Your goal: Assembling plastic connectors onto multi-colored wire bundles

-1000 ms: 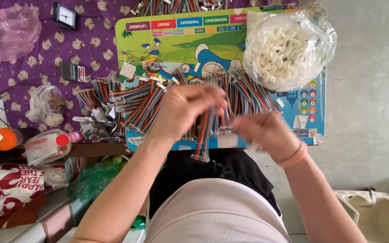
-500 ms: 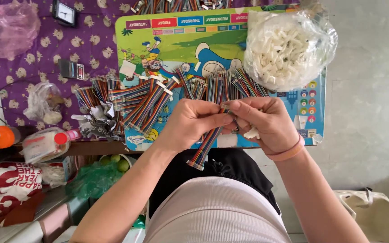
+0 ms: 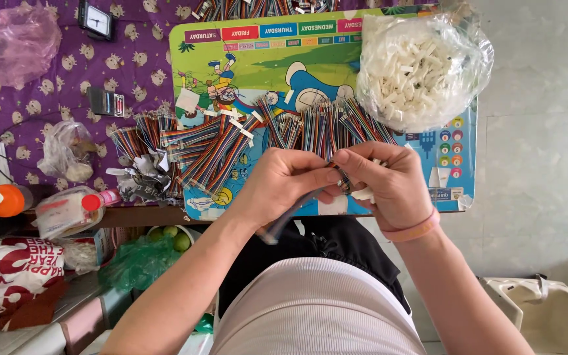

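Observation:
My left hand [image 3: 283, 184] and my right hand [image 3: 386, 184] meet over the near edge of a small colourful cartoon-printed table [image 3: 244, 72]. Between them they pinch a short flat multicoloured ribbon cable [image 3: 290, 213] that slants down to the left below my left hand. My right hand also holds small white connector pieces [image 3: 363, 194] in its palm. Several more ribbon cables [image 3: 225, 148] lie fanned out on the table just beyond my hands. A clear plastic bag of white connectors [image 3: 422, 69] sits at the table's far right.
A purple patterned cloth [image 3: 47, 98] lies left with a pink bag [image 3: 11, 43], a small clock [image 3: 96, 20] and a clear bag [image 3: 67, 151]. An orange-capped bottle [image 3: 1, 200], a red bag [image 3: 8, 269], a green bag [image 3: 142, 260] and a white crate [image 3: 547, 309] stand nearby.
My hands came back from the cable pile toward my body and closed together on one ribbon cable, which now hangs lower and to the left.

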